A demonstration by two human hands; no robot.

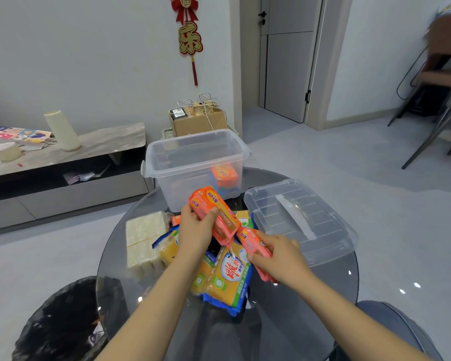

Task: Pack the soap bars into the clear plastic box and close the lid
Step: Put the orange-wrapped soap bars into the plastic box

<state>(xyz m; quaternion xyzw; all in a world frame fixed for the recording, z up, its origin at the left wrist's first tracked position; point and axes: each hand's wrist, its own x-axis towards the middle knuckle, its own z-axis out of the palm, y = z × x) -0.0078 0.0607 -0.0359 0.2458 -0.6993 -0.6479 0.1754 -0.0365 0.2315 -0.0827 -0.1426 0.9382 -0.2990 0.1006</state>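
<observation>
Left hand (197, 230) is up off the glass, fingers wrapped around an orange soap pack (215, 214), thumb across its top face, the pack tilted with its far end toward the clear plastic box (193, 162). Right hand (277, 259) is lower and closer to the near edge, fingers curled over a second orange soap pack (250, 242); whether that one is lifted or lying on the pile, I can't tell.

The box stands open at the far edge of the round glass table (323, 295), and inside it, against the right-hand wall, one orange soap pack (224, 175) already sits on top of something blue. The lid (297, 217) lies flat beside the box on the table's right side, handle strip up, just right of the right hand.

Between the arms, in the middle of the table, there's a heap: a yellow soap pack with blue edging (231, 274) pointing toward the near edge, another yellow bar pack (171, 250) partly under the left wrist, and a block of pale white soap bars in clear wrap (143, 237) at the left edge of the table. More orange and yellow wrappers peek out behind the left hand, too covered to count.

Off the table, a cardboard carton (198, 119) with loose wires sits on the floor behind the box, and a black-lined bin (63, 321) stands by the near left edge.
</observation>
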